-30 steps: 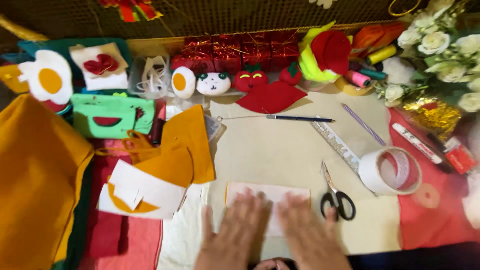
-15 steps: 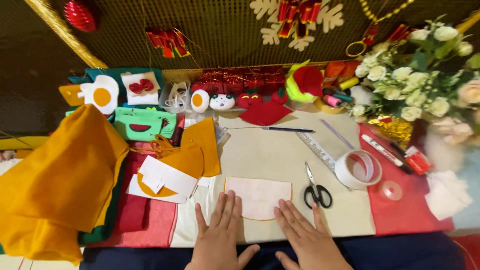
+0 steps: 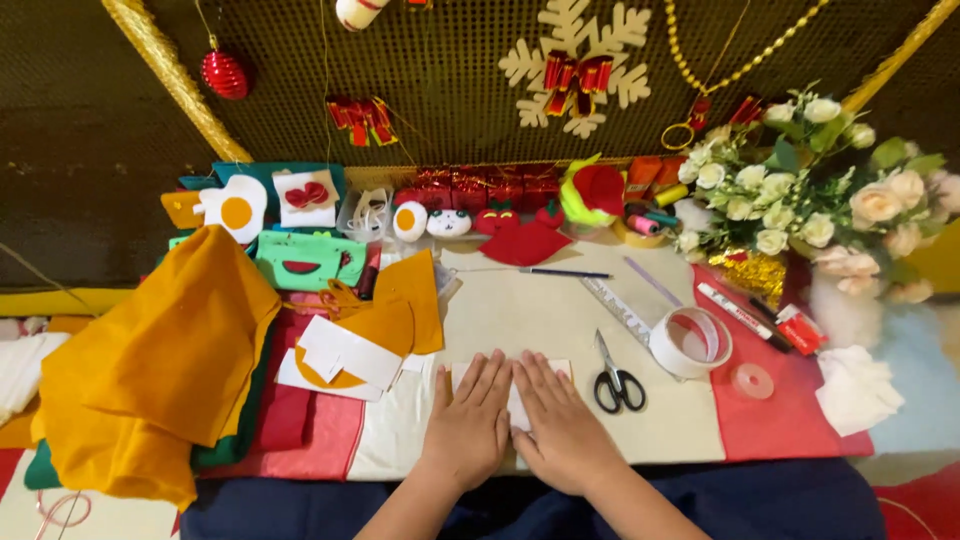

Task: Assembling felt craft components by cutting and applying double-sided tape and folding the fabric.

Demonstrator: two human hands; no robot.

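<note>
From the head view, your left hand (image 3: 470, 425) and right hand (image 3: 562, 430) lie flat, fingers spread, side by side, gripping nothing. Both press on a pale paper (image 3: 512, 392) at the table's near edge, mostly hidden under them. Scissors (image 3: 615, 378) lie just right of it, tape roll (image 3: 690, 342) beyond, orange felt (image 3: 150, 350) well left.

Dark mesh wall (image 3: 450, 110) behind the table, edged by gold tinsel (image 3: 165, 75) running diagonally at left and right. Hung on it: red bauble (image 3: 224, 73), red bows (image 3: 360, 115), cream snowflake (image 3: 575, 65), gold bead string (image 3: 715, 75). Table (image 3: 540, 310) covered in cream, red and pale blue cloth. White rose bouquet (image 3: 810, 190) at right. Even, warm indoor light.
</note>
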